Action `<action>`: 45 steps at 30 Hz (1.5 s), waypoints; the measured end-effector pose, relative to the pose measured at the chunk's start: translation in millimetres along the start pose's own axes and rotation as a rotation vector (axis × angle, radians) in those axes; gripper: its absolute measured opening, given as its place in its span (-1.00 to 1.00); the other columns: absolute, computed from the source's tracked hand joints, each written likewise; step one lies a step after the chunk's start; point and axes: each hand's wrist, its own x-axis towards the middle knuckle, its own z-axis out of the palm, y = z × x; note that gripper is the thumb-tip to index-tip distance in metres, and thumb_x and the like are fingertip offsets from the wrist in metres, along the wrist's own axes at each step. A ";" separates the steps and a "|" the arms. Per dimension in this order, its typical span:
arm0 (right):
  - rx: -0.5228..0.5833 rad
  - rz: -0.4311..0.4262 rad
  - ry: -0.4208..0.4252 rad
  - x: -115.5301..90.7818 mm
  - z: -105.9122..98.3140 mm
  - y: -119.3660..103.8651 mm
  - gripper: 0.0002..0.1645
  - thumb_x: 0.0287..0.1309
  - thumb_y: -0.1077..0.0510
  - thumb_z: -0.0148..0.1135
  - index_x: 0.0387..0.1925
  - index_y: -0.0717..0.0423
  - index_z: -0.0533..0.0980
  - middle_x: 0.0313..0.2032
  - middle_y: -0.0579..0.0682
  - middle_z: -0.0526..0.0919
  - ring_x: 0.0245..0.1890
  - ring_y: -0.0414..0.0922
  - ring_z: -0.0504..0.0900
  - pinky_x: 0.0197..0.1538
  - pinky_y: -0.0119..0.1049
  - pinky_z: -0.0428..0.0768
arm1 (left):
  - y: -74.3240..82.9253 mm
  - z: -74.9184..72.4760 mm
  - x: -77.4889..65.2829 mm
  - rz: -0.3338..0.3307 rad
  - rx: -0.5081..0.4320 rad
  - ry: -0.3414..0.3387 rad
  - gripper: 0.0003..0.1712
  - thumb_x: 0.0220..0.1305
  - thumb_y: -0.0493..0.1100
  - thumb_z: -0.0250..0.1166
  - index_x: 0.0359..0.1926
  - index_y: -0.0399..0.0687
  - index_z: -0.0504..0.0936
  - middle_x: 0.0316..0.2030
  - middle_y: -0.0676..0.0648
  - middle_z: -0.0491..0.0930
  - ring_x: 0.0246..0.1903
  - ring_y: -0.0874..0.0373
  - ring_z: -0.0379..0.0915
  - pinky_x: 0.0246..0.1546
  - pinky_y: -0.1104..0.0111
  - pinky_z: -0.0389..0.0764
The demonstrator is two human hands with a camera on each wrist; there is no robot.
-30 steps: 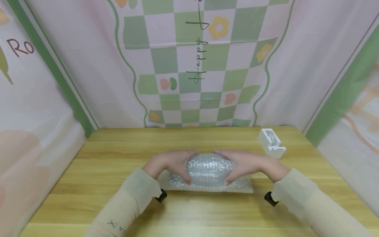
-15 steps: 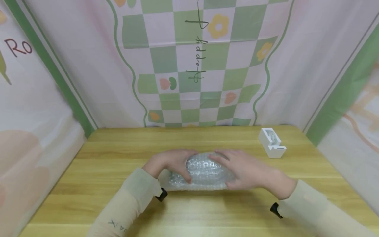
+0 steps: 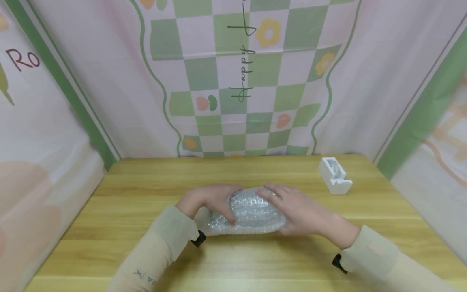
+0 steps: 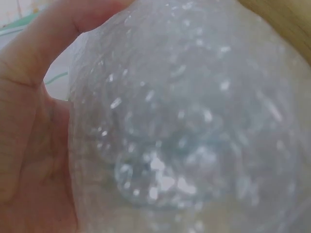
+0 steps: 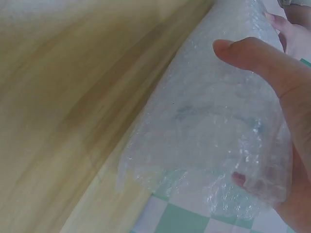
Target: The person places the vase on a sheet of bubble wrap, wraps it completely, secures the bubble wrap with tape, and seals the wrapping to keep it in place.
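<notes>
A bundle rolled in clear bubble wrap [image 3: 257, 211] lies across the middle of the table. My left hand [image 3: 215, 200] grips its left part, thumb on the near side and fingers over the far side. My right hand [image 3: 303, 211] holds the right end, its fingers across the top and the thumb low on the near side. In the right wrist view the loose end of the bubble wrap [image 5: 209, 141] sits between the thumb and the fingers behind it. A rounded outline shows through the bubble wrap [image 4: 180, 111] in the left wrist view; what is inside is blurred.
A white tape dispenser [image 3: 337, 186] stands at the back right of the wooden table [image 3: 146, 174]. Behind the table hangs a green and white checked cloth [image 3: 233, 121], with pale cloth walls on both sides.
My right hand has shifted right and toward me, turning over the right end. The bubble wrap's flap that stuck out on the right is now gathered under it. My left hand stays put.
</notes>
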 end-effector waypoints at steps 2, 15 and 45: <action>0.011 -0.006 0.007 1.5 0.7 1.2 0.39 -0.41 0.02 0.68 0.54 0.07 0.19 0.38 0.33 0.37 0.30 0.25 0.45 0.30 0.25 0.44 | -0.5 -0.5 -1.9 0.002 -0.013 0.002 0.22 -0.09 -0.04 0.65 0.57 -0.03 0.21 0.36 -0.03 0.43 0.27 0.07 0.39 0.32 0.11 0.42; 0.047 -0.015 0.001 4.4 2.7 8.5 0.38 -0.41 -0.01 0.68 0.53 0.02 0.18 0.36 0.29 0.39 0.28 0.24 0.46 0.29 0.25 0.45 | 11.9 11.2 -27.2 0.062 0.385 0.243 0.08 0.07 0.19 0.58 0.53 0.03 0.28 0.44 -0.09 0.32 0.38 -0.08 0.28 0.34 -0.04 0.40; 0.218 0.091 -0.091 11.1 -4.1 22.3 0.31 -0.24 -0.05 0.59 0.56 0.13 0.17 0.41 0.22 0.38 0.33 0.23 0.43 0.28 0.23 0.48 | 25.6 34.3 -10.1 -0.012 0.613 0.292 0.33 -0.05 0.22 0.61 0.57 -0.18 0.10 0.45 -0.23 0.28 0.36 -0.16 0.31 0.20 -0.08 0.55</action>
